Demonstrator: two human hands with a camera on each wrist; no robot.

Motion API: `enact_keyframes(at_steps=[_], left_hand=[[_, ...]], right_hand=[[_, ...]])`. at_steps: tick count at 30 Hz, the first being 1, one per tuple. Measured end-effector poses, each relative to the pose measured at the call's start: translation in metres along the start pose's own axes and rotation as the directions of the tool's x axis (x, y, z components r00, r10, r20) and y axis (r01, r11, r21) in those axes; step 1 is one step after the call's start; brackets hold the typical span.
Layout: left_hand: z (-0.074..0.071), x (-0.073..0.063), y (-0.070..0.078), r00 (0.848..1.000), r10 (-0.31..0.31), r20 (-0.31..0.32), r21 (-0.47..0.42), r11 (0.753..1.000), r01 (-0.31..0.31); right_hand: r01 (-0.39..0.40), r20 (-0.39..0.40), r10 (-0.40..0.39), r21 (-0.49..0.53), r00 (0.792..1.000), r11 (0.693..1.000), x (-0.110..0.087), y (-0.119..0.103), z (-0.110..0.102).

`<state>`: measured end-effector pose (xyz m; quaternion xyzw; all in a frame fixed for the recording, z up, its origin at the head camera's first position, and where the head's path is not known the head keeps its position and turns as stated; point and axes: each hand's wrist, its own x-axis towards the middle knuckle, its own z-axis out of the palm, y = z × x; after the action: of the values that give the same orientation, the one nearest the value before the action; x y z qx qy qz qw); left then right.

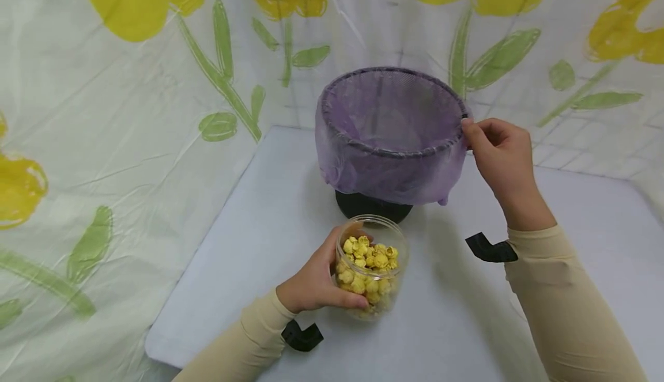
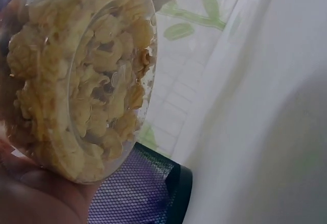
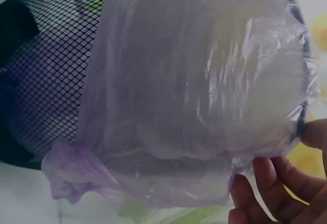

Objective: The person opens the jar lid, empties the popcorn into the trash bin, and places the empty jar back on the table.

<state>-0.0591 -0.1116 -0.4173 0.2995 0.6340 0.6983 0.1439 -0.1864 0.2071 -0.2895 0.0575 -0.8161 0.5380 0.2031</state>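
Note:
My left hand [image 1: 324,281] grips a clear plastic jar [image 1: 370,307] around its side, thumb in front and fingers behind. Yellow popcorn [image 1: 363,281] fills much of the jar, and its open mouth tilts up. In the left wrist view the jar's round base [image 2: 110,91] shows, lifted off the table. My right hand [image 1: 503,157] pinches the rim of a black mesh wastebasket [image 1: 373,204] at its right side. A thin purple bag [image 1: 389,177] lines the basket, folded down over the rim. In the right wrist view the fingertips [image 3: 265,170] press against the bag's outside.
The basket stands on a white table [image 1: 249,226], beyond the jar. Behind and to the left hangs a translucent curtain [image 1: 363,30] with yellow flowers and green leaves. Black bands [image 1: 490,249] sit at both wrists over beige sleeves.

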Motion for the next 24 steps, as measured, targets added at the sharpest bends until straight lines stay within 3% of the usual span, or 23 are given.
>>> enact_keyframes(at_steps=[4, 13, 24], left_hand=[[-0.001, 0.001, -0.001, 0.998, 0.027, -0.048, -0.023, 0.999, -0.028], [-0.009, -0.004, 0.001, 0.987, 0.020, -0.159, -0.019, 1.000, -0.024], [-0.043, -0.017, 0.013, 0.953, 0.067, -0.297, 0.008, 0.998, -0.067]], right_hand=[[-0.009, -0.020, 0.009, 0.020, 1.000, 1.000, 0.000, 0.001, 0.001], [-0.093, 0.007, 0.092, 0.092, 0.996, 0.991, 0.003, -0.005, 0.004], [-0.118, 0.015, 0.117, 0.146, 0.993, 0.982, 0.004, -0.006, 0.007]])
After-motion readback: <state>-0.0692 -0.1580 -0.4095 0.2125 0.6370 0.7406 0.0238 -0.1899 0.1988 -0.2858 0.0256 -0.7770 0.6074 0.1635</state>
